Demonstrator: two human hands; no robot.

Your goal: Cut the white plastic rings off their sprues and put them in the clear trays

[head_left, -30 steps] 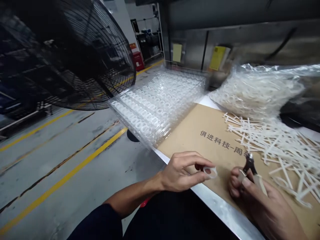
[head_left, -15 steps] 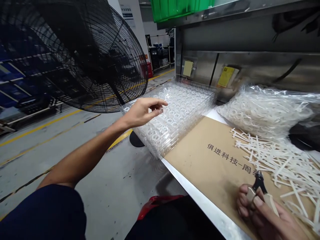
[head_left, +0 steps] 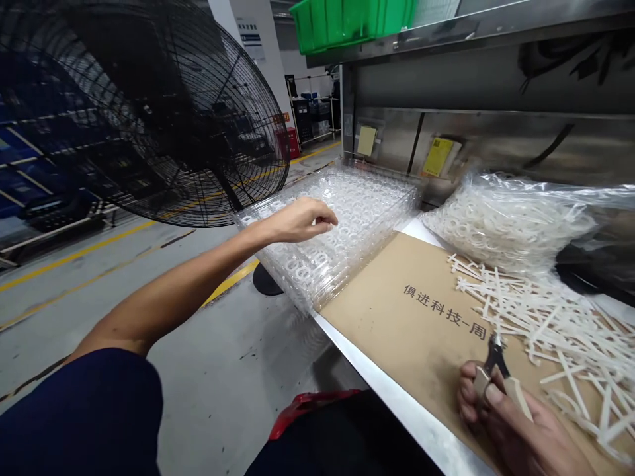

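Where the left hand [head_left: 300, 221] hovers, clear plastic trays [head_left: 364, 205], black fan [head_left: 149, 112] beside

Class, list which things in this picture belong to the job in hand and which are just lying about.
Job: right hand, side cutters, left hand, white plastic runners, clear trays of white rings
Lying about: standing fan, green crate

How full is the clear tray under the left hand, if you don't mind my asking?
It looks full: white rings sit in close rows across the clear tray, with no bare stretch showing.
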